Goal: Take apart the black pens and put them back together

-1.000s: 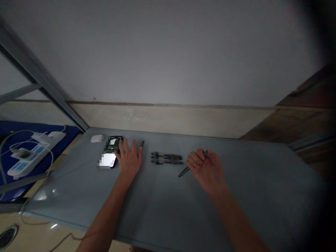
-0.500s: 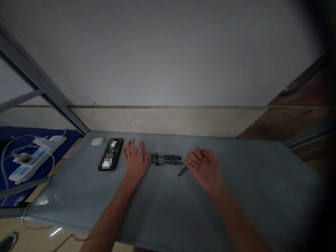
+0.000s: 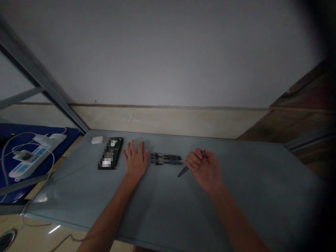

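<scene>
By the right hand, 1 slanted pen is held over the bench, and the lined-up pens nearby should not be brushed; the left hand is spread, palm down.

You have a slim dark grey pen slanting through your right hand, its near end pointing left. Slim black pens (too blurred to count) lie side by side left of it.
</scene>
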`<state>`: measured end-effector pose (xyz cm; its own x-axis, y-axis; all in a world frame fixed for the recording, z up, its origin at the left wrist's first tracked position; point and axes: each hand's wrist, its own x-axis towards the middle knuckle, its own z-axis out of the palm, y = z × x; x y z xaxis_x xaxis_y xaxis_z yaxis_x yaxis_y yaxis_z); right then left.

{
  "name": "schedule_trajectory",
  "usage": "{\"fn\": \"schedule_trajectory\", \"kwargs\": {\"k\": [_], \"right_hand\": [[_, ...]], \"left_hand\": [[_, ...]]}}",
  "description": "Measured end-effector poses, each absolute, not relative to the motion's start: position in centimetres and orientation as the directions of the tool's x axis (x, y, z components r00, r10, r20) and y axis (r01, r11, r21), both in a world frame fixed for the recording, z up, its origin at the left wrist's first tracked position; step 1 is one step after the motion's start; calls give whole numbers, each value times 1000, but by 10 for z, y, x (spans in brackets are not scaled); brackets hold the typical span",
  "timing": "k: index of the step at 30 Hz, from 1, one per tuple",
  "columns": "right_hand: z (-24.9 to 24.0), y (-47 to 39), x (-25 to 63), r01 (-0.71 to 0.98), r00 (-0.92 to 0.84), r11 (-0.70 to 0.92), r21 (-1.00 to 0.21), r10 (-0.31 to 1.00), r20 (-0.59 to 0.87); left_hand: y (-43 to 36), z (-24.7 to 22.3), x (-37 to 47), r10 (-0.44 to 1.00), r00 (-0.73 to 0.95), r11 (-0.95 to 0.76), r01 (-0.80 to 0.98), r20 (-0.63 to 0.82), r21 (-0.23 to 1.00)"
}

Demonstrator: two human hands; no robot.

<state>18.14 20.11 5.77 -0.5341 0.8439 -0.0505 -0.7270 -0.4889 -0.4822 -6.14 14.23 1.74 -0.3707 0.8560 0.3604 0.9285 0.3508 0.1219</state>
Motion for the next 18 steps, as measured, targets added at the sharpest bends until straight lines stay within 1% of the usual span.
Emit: {"fn": "schedule_trajectory", "kwargs": {"k": [6, 12, 18], "right_hand": [[57, 202, 183, -743, -526, -495, -451, 848, -66], [57, 202, 184, -762, -499, -485, -430, 862, -87], [56, 203, 184, -770, -487, -468, -434, 870, -73]], "left_hand": [[142, 13, -63, 865, -379, 361, 925, 328, 118], [143, 8, -63, 890, -346, 318, 938, 296, 139], [144, 6, -59, 890, -352, 326, 936, 289, 135]]}}
